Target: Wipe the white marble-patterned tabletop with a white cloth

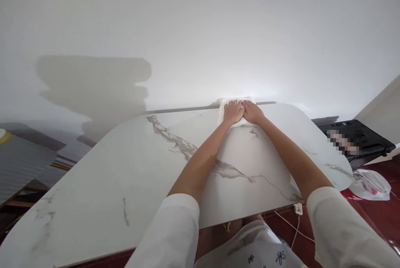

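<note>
Both hands press side by side on a folded white cloth (221, 114) at the far edge of the marble-patterned table (156, 168), close to the wall. My left hand (233, 112) rests on the cloth's middle with its fingers spread flat. Beside it, my right hand (252, 112) covers the cloth's right part, its fingers also laid out flat and pointing towards the left hand. The two hands touch or nearly touch at the fingertips. Part of the cloth is hidden beneath them, and its far edge reaches the wall.
A white wall (200, 31) rises directly behind the table. To the right are a black case-like object (371, 135) with a blurred patch and a white plastic bag (370, 184) on the red floor. A grey ribbed surface (25, 164) stands left. A cable with a white socket (298, 209) hangs below the near edge.
</note>
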Tool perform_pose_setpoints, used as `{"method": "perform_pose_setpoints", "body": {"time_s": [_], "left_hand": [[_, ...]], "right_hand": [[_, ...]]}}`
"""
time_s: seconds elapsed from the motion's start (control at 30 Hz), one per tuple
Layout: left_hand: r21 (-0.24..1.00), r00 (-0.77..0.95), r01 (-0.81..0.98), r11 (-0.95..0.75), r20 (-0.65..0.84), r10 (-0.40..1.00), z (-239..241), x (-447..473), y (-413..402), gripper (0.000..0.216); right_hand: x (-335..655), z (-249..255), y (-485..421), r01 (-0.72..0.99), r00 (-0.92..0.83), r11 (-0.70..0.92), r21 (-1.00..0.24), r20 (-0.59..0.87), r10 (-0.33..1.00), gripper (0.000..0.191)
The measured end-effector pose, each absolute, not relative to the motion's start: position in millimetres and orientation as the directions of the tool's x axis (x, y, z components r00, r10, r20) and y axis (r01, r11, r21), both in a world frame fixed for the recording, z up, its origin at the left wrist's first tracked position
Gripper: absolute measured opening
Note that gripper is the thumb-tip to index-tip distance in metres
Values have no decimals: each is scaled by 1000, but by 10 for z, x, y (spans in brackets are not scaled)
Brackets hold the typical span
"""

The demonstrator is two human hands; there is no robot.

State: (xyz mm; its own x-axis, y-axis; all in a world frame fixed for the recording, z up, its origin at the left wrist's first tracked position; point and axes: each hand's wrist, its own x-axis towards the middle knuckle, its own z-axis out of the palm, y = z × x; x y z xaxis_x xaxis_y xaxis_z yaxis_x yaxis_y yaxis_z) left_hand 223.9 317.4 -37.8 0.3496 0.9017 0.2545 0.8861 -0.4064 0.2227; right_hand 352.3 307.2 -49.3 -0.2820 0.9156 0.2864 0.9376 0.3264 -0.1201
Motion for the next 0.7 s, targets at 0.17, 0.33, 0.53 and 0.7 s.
{"method": "perform_pose_setpoints", "body": {"time_s": [0.17,0.33,0.53,0.7], "left_hand": [[214,382,874,-436,254,889,-401,2219,3018,50],[205,397,874,-441,225,890,-386,2208,2705,52],[167,418,873,-458,227,880,-356,2112,2188,52],[172,387,888,-427,224,895,-369,2021,1801,53]], "right_hand": [[3504,-538,2873,950,-240,290,-118,317,918,57],[3484,-524,2536,958,-229,268,-99,292,929,58],[3400,-538,2047,958,-245,277,-68,300,922,58],[3322,-527,1674,946,-282,317,-67,309,908,57]]}}
